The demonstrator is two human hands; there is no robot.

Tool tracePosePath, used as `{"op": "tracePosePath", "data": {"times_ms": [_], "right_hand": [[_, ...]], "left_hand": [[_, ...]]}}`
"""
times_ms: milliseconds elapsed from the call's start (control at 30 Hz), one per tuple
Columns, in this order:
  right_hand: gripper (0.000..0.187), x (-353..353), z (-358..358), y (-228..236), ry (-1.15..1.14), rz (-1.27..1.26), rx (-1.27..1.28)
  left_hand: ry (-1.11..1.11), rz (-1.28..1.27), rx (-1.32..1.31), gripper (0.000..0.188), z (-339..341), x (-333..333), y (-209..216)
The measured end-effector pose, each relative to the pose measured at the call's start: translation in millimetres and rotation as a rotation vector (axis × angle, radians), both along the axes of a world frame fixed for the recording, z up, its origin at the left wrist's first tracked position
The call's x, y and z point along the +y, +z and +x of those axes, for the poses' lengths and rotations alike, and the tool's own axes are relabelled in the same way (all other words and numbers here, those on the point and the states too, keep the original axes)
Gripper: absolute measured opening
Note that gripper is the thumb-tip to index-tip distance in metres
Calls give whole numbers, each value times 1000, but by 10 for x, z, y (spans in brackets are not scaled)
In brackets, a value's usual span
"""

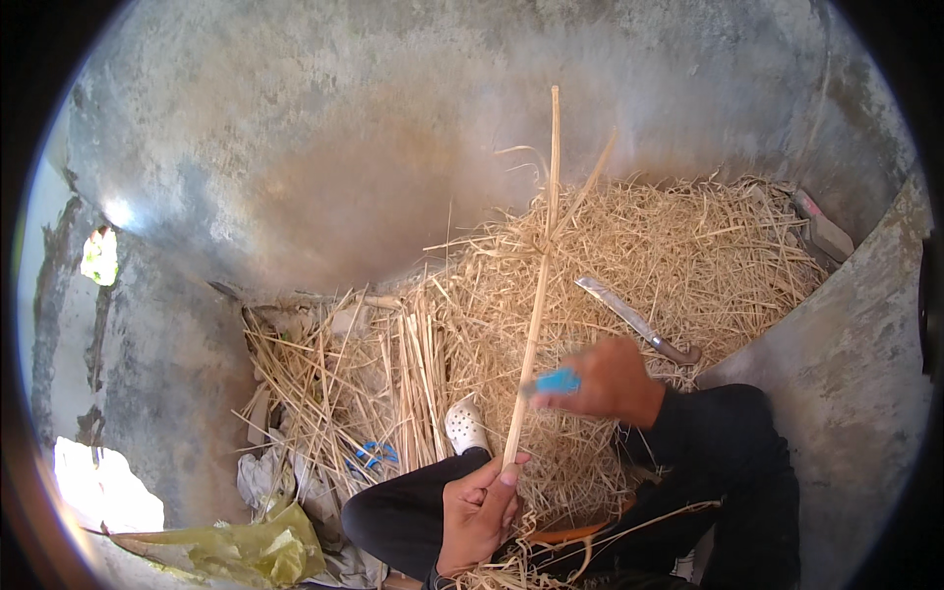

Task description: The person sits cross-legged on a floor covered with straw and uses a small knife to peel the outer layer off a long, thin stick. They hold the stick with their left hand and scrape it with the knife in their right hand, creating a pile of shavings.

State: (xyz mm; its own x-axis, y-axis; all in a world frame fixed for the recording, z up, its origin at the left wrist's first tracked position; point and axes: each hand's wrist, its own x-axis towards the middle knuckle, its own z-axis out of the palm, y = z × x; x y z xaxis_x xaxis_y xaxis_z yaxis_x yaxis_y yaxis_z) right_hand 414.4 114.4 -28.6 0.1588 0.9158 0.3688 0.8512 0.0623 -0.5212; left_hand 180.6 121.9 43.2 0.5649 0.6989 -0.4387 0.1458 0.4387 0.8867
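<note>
My left hand (479, 513) is closed round the lower end of a long pale strip, apparently split bamboo (536, 320), which points up and away across the pile. Thin curls and a split sliver hang off its upper part. In my right hand (618, 382) is a small blue-handled tool (556, 382), held against the strip above the left hand. Motion smears this tool, and its working end cannot be made out. Beyond the right hand, a knife (629, 317) with a curved grip end lies on the shavings (678, 256).
A bundle of pale sticks (421, 369) lies left of the shavings, with blue-handled scissors (376, 454) near it. A white clog (465, 427) is on my foot. Yellowish plastic sheeting (246, 551) lies at lower left. Concrete walls (324, 128) enclose the spot; a grey block (826, 236) stands far right.
</note>
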Motion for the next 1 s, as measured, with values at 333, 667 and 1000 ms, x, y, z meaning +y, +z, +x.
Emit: {"op": "tracePosePath", "data": {"times_ms": [333,667,1000], "right_hand": [[78,303,989,-47,-363,-95,28],[76,-51,-2,61,39,78,-56],[71,-46,-19,-19,9,113,-104]], "left_hand": [[-104,17,3,29,4,-127,17],[-16,154,43,30,5,-36,-48],[0,142,26,28,30,-50,-82]]}}
